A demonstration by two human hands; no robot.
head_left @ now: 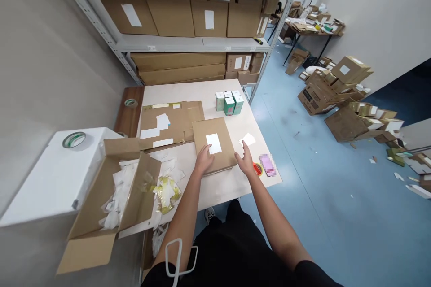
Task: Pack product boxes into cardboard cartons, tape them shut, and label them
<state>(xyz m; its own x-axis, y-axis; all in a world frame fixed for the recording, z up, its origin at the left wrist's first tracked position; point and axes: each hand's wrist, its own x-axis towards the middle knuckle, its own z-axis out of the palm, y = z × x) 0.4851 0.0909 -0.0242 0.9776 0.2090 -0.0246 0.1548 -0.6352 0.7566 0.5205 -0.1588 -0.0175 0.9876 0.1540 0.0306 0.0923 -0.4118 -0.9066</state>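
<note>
A flat brown cardboard box (215, 136) with a white label lies on the pale table (222, 184) in front of me. My left hand (204, 159) rests on its near left part, fingers spread flat, fingertips beside the label. My right hand (245, 161) is open at the box's near right edge, fingers stretched toward it. Just right of that hand lie a red tape roll (257, 169) and a pink phone (268, 164). A small white slip (248, 139) lies beyond my right hand.
Flattened cardboard (168, 123) lies left of the box. Small green and white boxes (229, 101) stand at the table's far side. An open carton (111, 197) with white scraps sits at left, by a white box with a tape roll (74, 140). Shelves of cartons (188, 18) stand behind; loose cartons (340, 94) litter the blue floor.
</note>
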